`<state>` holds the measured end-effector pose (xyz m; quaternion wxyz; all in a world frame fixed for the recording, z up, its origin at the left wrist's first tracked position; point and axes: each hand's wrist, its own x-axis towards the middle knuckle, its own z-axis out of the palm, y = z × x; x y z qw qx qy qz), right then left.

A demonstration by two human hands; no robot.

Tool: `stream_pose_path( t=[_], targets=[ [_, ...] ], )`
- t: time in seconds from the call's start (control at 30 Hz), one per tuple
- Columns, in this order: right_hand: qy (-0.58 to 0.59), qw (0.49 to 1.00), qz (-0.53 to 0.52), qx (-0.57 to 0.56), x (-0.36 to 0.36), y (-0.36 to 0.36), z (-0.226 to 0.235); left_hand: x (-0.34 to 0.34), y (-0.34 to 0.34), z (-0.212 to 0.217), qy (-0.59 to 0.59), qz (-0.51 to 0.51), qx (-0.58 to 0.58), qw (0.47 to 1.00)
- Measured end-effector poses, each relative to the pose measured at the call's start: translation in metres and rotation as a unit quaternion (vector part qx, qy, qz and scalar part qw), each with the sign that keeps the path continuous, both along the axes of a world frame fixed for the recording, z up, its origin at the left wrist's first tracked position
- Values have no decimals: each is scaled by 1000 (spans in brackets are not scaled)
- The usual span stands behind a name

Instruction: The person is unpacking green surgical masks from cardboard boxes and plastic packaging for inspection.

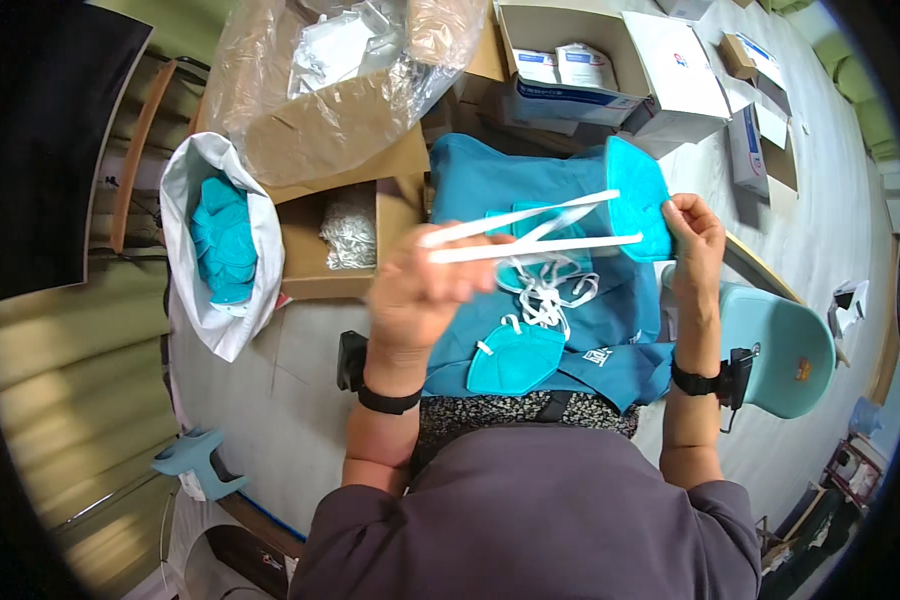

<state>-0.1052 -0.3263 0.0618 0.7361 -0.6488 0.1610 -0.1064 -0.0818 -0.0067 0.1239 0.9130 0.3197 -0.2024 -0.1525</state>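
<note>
My right hand point(698, 232) grips a teal folded face mask point(638, 195) by its right edge, thumb on the near face. White elastic straps point(530, 250) run from the mask's left side, stretched taut to my left hand point(420, 290). Motion blurs the left hand, whose fingers are closed on the strap ends. Below the straps, another teal mask point(516, 358) lies on the blue cloth point(620, 300) over my lap. Beside it sits a tangle of white elastic straps point(545, 298). More teal mask material is partly hidden behind the straps.
On the left stands a white sack point(182, 200) of teal masks. Behind it, a cardboard box point(320, 285) holds white straps, under a plastic-lined carton point(320, 130). An open box with white packets point(575, 100) is at the back. A pale teal stool point(785, 350) stands right.
</note>
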Motion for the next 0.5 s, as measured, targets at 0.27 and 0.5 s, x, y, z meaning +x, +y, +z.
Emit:
stream_pose_path(
  t=[0.27, 0.5],
  targets=[
    [80, 986, 114, -87, -6, 29, -28, 9, -16, 27, 157, -82, 47, 983],
    [-15, 975, 187, -120, -5, 63, 66, 5, -43, 26, 185, -194, 329, 905]
  ],
)
